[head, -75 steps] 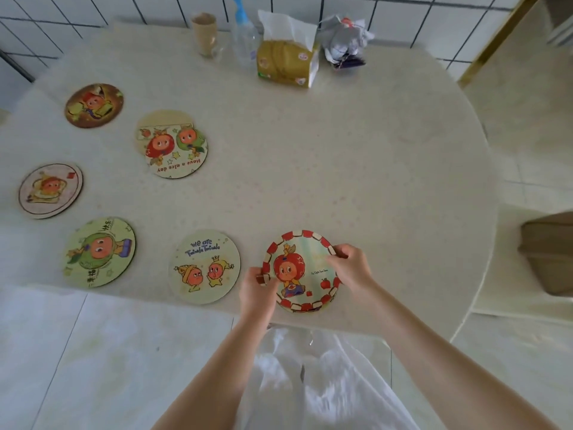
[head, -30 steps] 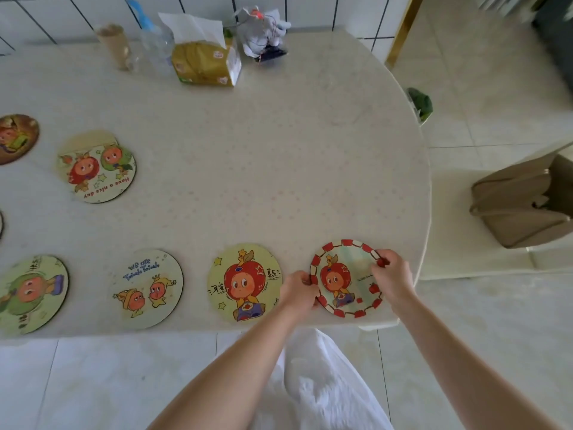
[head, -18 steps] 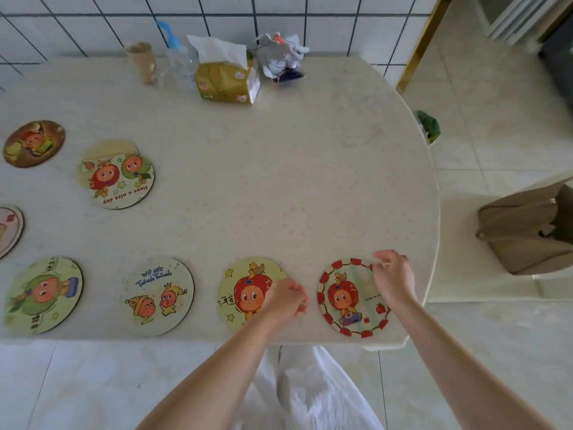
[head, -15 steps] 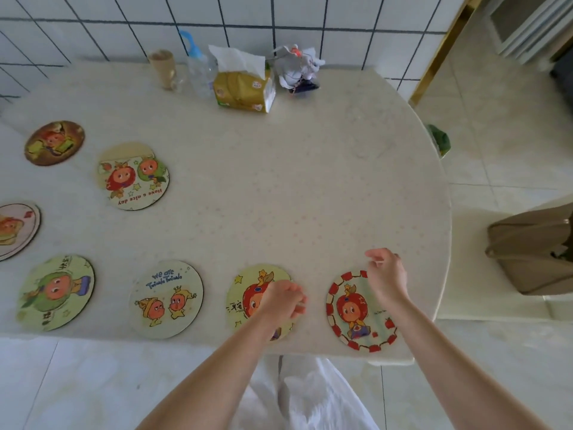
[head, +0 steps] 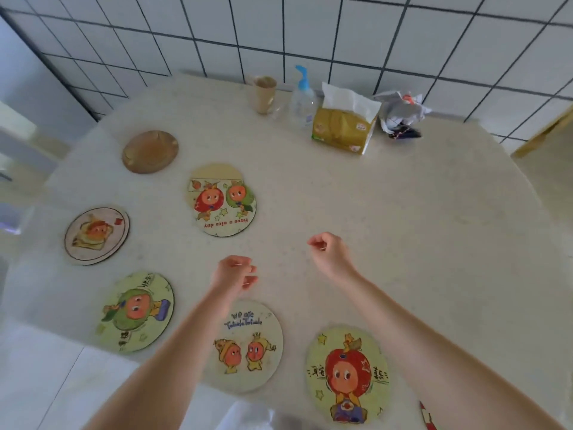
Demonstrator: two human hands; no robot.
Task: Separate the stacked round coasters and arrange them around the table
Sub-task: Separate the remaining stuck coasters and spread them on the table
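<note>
A small stack of round coasters (head: pixel 221 203), its top one showing two fruit faces, lies left of centre on the pale table (head: pixel 418 228). Single coasters lie around the near and left rim: a brown one (head: pixel 150 151), a toast picture (head: pixel 96 235), a green face (head: pixel 138 311), a blue-lettered one (head: pixel 248 346), a red-haired one (head: pixel 347 375). A sliver of the red-bordered coaster (head: pixel 427 417) shows under my right forearm. My left hand (head: pixel 234 273) and right hand (head: pixel 328 254) hover over the table middle, fingers loosely curled, holding nothing.
At the table's far edge by the tiled wall stand a paper cup (head: pixel 263 94), a clear pump bottle (head: pixel 302 99), a gold tissue pack (head: pixel 344 125) and a crumpled wrapper (head: pixel 401 114). The floor shows past the table's left and right edges.
Both hands let go of the red-bordered coaster near the front right edge and moved up and left toward the stack. The view swung left and upward.
</note>
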